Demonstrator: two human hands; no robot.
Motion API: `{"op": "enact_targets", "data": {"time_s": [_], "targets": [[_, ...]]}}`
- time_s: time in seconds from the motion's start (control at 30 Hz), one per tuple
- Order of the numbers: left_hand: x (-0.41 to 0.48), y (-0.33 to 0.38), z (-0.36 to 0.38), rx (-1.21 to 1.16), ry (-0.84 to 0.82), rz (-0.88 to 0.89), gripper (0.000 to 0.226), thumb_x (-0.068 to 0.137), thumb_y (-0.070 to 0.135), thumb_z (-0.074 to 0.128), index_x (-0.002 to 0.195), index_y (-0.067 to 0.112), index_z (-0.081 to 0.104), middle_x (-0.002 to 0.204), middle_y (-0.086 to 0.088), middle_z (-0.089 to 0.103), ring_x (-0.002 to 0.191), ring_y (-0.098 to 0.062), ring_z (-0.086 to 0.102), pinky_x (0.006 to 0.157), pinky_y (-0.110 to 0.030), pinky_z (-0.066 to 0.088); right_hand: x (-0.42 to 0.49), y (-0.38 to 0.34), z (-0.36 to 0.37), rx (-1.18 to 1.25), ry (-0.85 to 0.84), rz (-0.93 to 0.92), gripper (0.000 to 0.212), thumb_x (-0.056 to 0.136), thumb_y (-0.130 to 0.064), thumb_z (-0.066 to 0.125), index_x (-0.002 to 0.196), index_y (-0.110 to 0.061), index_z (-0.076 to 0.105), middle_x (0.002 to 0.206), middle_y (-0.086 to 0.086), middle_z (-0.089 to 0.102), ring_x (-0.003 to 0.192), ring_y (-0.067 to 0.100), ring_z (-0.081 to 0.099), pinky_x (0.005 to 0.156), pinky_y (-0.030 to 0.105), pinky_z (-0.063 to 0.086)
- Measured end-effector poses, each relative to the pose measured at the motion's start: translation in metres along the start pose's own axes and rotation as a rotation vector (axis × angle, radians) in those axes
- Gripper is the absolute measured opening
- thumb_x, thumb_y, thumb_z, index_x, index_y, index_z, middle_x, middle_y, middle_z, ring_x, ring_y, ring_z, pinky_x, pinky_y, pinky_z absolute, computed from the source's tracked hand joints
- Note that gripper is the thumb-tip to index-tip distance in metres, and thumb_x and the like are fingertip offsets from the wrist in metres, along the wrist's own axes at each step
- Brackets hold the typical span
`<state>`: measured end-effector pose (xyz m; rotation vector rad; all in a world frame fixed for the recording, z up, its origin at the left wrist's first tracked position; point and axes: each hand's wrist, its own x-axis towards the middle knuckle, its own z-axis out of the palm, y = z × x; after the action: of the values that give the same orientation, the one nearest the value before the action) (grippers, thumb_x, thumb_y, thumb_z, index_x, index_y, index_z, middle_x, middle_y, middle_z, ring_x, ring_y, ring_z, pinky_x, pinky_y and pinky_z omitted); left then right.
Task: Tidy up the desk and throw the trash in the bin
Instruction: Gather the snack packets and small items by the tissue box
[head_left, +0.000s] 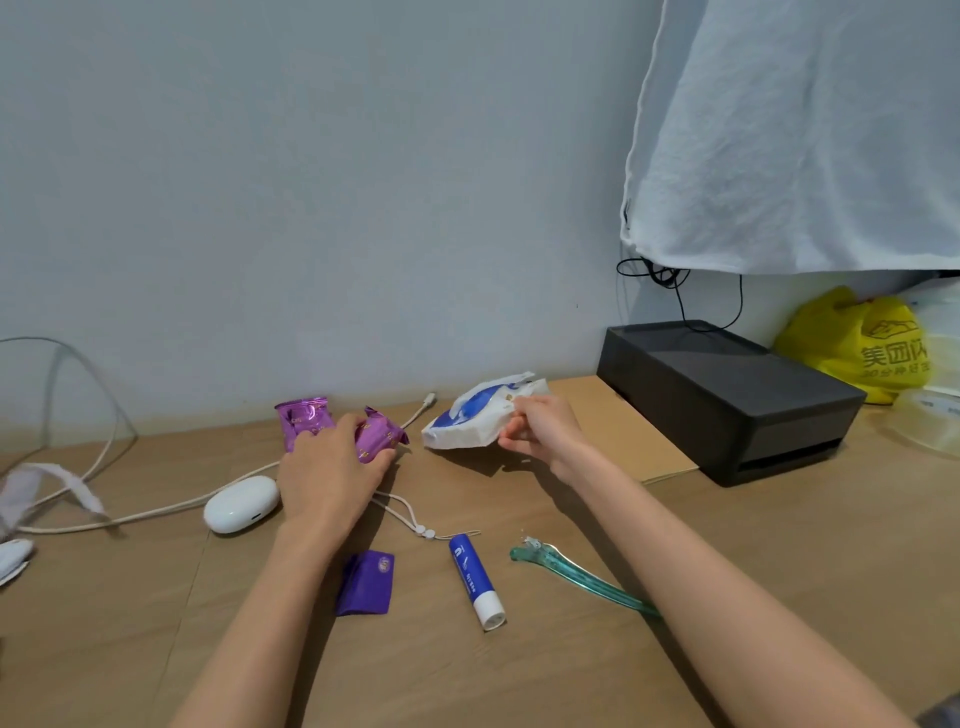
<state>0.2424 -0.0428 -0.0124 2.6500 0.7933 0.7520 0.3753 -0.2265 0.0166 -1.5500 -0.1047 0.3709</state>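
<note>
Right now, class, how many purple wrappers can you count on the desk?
3. The back wrapper lies near the wall; the middle wrapper is gripped by the left hand; the front wrapper lies beside the glue stick. The hand may hide more.

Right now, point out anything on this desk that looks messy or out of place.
Crumpled purple wrappers lie by the wall, one gripped by the left hand. The right hand pinches a torn-open tissue pack. A white cable sprawls across the desk; a glue stick and teal hair clip lie loose.

The green clip (566, 569) ends hidden under the right forearm (727, 592).
</note>
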Motion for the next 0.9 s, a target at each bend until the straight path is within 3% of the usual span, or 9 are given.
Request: {"op": "enact_targets", "data": {"time_s": [0.17,0.27,0.33,0.43,0.53,0.63,0.9], "targets": [[0.000,-0.011,-0.005,0.021,0.032,-0.065,0.054,0.082,0.055,0.058,0.125,0.024,0.054,0.111,-0.009,0.066,0.106,-0.032,0.055,0.081,-0.040,0.047,-0.002,0.008,0.016,0.045,-0.071,0.081,0.031,0.102,-0.015,0.039,0.120,0.008,0.050,0.077,0.014,0.067,0.064,0.020,0.066,0.056,0.025,0.059],[0.000,-0.013,-0.005,-0.036,0.044,-0.072,0.052,0.082,0.053,0.059,0.124,0.023,0.054,0.109,-0.009,0.066,0.103,-0.032,0.057,0.079,-0.041,0.050,0.002,0.012,0.029,0.063,-0.089,0.126,0.032,0.102,-0.010,0.036,0.123,0.012,0.047,0.096,0.022,0.070,0.066,0.022,0.067,0.063,0.028,0.061],[0.000,-0.014,-0.005,-0.072,0.050,-0.073,0.053,0.082,0.054,0.058,0.125,0.023,0.054,0.109,-0.008,0.067,0.101,-0.031,0.057,0.079,-0.042,0.051,0.005,0.014,0.038,0.071,-0.086,0.150,0.033,0.102,-0.008,0.036,0.129,0.011,0.042,0.105,0.026,0.068,0.066,0.023,0.066,0.055,0.027,0.060],[0.001,-0.016,-0.004,-0.106,0.043,-0.061,0.053,0.081,0.056,0.058,0.124,0.025,0.054,0.107,-0.006,0.067,0.099,-0.029,0.058,0.077,-0.042,0.053,0.011,0.014,0.046,0.071,-0.062,0.171,0.037,0.101,-0.004,0.038,0.135,0.009,0.038,0.097,0.025,0.069,0.066,0.024,0.068,0.047,0.027,0.058],[0.001,-0.014,-0.005,-0.130,0.040,-0.051,0.052,0.081,0.056,0.058,0.122,0.024,0.056,0.106,-0.004,0.067,0.096,-0.027,0.059,0.075,-0.041,0.053,0.016,0.012,0.049,0.060,-0.035,0.193,0.041,0.099,0.001,0.037,0.139,0.006,0.033,0.098,0.025,0.070,0.070,0.027,0.069,0.048,0.029,0.059],[0.000,-0.010,-0.007,-0.153,0.045,-0.049,0.051,0.080,0.056,0.060,0.120,0.024,0.057,0.105,-0.003,0.066,0.095,-0.026,0.058,0.075,-0.040,0.053,0.018,0.016,0.052,0.054,-0.007,0.201,0.045,0.098,0.001,0.033,0.142,0.004,0.030,0.085,0.020,0.070,0.064,0.026,0.069,0.048,0.028,0.059],[-0.001,-0.009,-0.005,-0.127,-0.021,-0.042,0.052,0.081,0.058,0.057,0.123,0.028,0.055,0.111,0.000,0.066,0.100,-0.025,0.058,0.075,-0.036,0.051,0.018,0.027,0.047,0.070,0.062,0.172,0.039,0.097,-0.006,0.037,0.135,0.002,0.041,0.072,0.013,0.071,0.064,0.025,0.071,0.076,0.036,0.060]]}}
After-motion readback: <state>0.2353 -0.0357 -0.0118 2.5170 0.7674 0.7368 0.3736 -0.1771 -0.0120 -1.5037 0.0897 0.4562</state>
